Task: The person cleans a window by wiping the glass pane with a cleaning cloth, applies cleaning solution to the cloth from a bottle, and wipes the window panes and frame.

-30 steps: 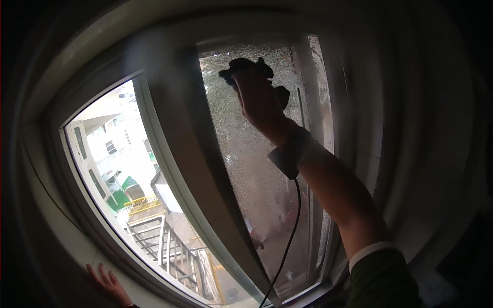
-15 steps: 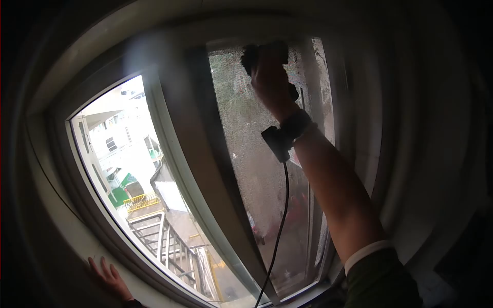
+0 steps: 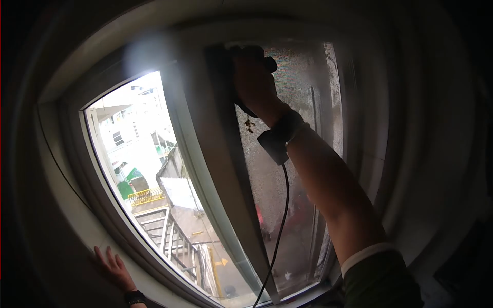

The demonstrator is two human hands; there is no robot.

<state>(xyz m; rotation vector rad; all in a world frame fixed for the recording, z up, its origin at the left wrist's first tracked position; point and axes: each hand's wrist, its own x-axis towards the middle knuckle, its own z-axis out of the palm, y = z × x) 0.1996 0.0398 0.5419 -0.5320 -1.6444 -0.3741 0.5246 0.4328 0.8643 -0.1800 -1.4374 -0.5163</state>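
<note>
Head view: right hand (image 3: 255, 84) at upper centre of frame, up against the dark edge of the speckled pane (image 3: 263, 174); dark cloth (image 3: 269, 64), or something like it, bunched at its fingers. Fingers lost in shadow, cannot tell whether curled round it or pressed flat. Left hand (image 3: 114, 272) lower left, fingers spread on the pale window surround (image 3: 82, 241), nothing in it. Boxy device (image 3: 273, 147) at right wrist, cable (image 3: 284, 210) running down to bottom centre. Small brown bits (image 3: 249, 124) below the cloth.

Progress, by judgement: unfinished; pane grainy at upper right and middle, smoother but hazy lower down, no plainly clear patch; how much is already wiped, cannot tell
</note>
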